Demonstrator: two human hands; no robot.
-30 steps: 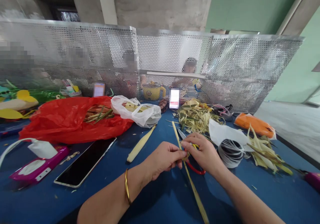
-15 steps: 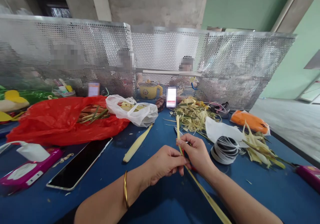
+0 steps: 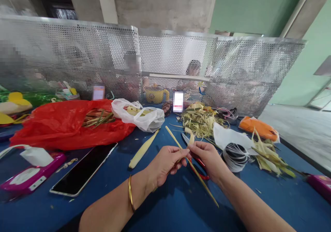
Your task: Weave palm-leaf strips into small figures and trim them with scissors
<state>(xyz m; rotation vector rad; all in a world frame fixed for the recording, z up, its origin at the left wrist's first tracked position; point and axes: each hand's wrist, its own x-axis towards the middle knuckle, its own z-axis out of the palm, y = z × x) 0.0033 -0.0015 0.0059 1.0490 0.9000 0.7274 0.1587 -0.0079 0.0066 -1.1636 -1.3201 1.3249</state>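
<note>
My left hand [image 3: 165, 161], a gold bangle on its wrist, is closed in a pinch on a long thin corn husk strip [image 3: 204, 184]. The strip slants from upper left to lower right across the fingers. Touching it, my right hand [image 3: 210, 159] pinches a pale curled corn husk piece [image 3: 191, 138] that stands up from the fingertips. Whether the two are joined is hidden by the fingers. Scissors with red handles [image 3: 206, 177] lie on the table below my right hand, which partly covers them. A rolled pale husk [image 3: 143, 151] lies left of my hands.
A phone [image 3: 84, 170], a purple power strip [image 3: 33, 178] and a red plastic bag [image 3: 57, 121] are on the left. A husk pile [image 3: 199, 121], a spool of white cord [image 3: 234, 157] and an orange packet [image 3: 258, 128] lie right. A perforated screen [image 3: 170, 52] stands behind, people beyond it.
The strip has swung its upper end to the left, and its lower end has come into view. A curled husk piece now shows in my right fingers, and more of the scissors is visible.
</note>
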